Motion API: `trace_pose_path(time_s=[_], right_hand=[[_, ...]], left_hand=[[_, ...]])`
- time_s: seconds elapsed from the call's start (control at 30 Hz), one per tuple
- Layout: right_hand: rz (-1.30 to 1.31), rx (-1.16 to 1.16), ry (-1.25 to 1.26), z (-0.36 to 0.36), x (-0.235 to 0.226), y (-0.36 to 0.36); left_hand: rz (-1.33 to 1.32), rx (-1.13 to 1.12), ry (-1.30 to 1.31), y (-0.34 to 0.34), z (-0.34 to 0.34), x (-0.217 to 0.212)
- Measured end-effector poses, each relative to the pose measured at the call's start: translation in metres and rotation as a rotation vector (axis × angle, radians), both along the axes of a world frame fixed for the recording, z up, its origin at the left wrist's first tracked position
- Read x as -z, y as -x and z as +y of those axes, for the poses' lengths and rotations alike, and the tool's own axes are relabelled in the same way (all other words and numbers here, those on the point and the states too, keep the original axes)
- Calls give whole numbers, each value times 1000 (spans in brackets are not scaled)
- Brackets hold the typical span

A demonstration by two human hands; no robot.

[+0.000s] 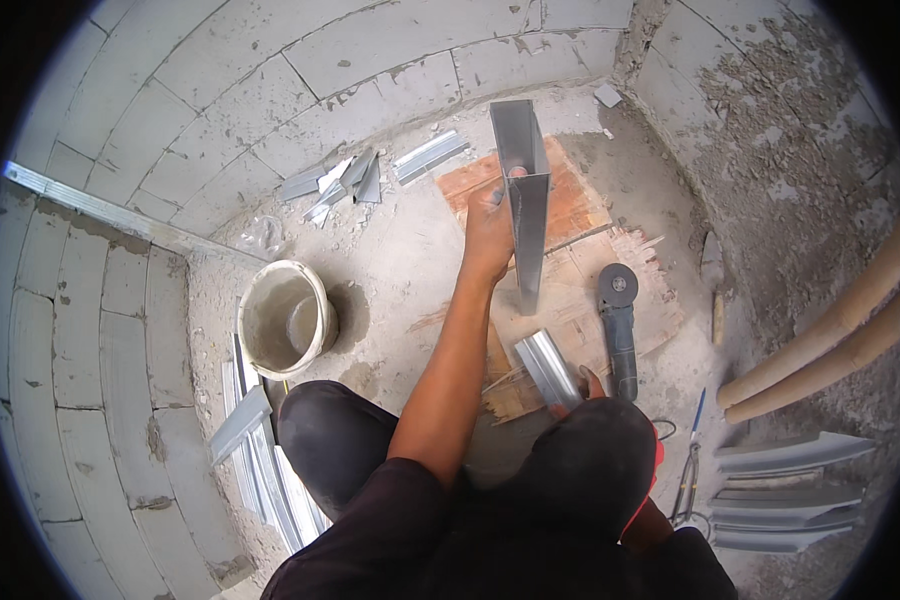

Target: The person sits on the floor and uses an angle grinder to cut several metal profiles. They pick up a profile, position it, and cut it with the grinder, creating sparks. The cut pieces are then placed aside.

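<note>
My left hand [488, 232] grips a grey metal channel [530, 225] by its side, holding it up and tilted above the wooden boards. One fingertip shows inside the channel's open side. Beside my right knee, my right hand [592, 384] is closed around a short ribbed metal profile [547, 368]; the knee hides most of this hand. Just right of that profile lies an angle grinder [620, 335] with a dark disc, resting partly on the boards. Under the raised channel is a reddish wooden board [575, 195], with a paler, splintered board [650, 290] nearer me.
A mortar-stained bucket [320, 345] stands at left, near long metal profiles [255, 460]. Offcuts [345, 185] lie by the far block wall [370, 95]. At right are a trowel [718, 318], snips [686, 485], a blue pencil [699, 410], cut metal strips [785, 510] and two thick tubes [830, 330].
</note>
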State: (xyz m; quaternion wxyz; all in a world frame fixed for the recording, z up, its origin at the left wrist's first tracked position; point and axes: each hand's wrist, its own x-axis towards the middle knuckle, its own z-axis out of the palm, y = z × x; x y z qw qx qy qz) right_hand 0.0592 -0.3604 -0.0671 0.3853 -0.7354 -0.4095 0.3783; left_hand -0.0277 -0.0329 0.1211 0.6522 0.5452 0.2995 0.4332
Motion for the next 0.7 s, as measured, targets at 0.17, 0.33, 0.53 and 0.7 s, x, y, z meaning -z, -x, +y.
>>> trace_pose_path(time_s=[0.17,0.33,0.53,0.7], right_hand=[[599,298,-208,6,-1,-31],[710,275,-524,83,-107,-39],[731,131,-644,156,-163,-55],[788,-12,-678,182,-173,-51]], left_hand=[[-25,56,-106,4,2,11],[-134,69,-186,1,-6,7],[-88,75,-207,3,-13,-2],[-26,-264,-357,4,-59,23]])
